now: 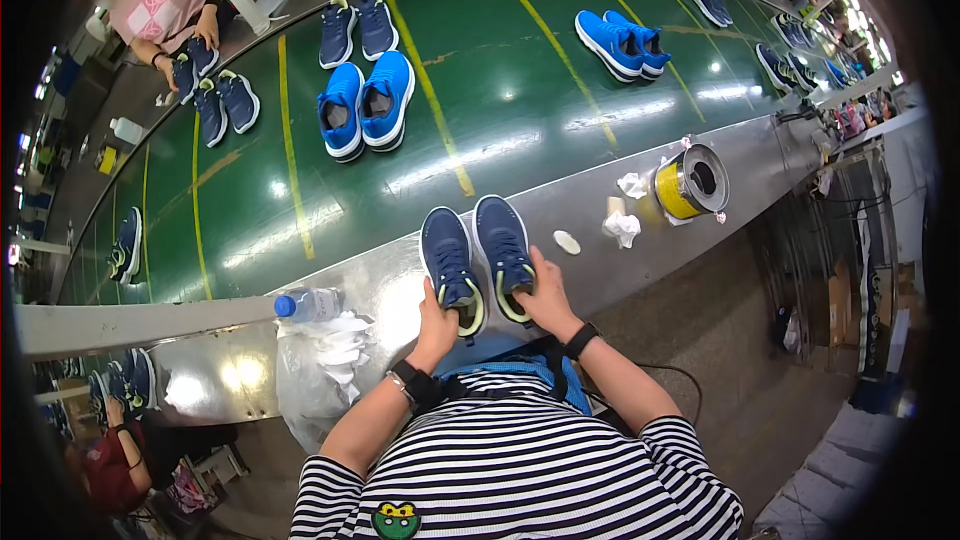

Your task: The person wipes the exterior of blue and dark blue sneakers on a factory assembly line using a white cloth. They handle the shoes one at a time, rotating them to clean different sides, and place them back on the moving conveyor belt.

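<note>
Hands (490,310) grip navy sneakers (476,258) with lime-trimmed heels.

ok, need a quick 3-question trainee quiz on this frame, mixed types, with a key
1. True or false: each hand grips the heel of one navy shoe.
2. Multiple choice: the bright blue pair nearest the navy pair lies on
A. the green belt
B. the steel ledge
C. the floor
3. Fill in: the water bottle's cap is ____.

Key
1. True. The left hand and right hand each hold a heel of the navy pair, which rests on the steel ledge.
2. A. The bright blue pair lies on the green belt.
3. Blue, on the water bottle.
</note>
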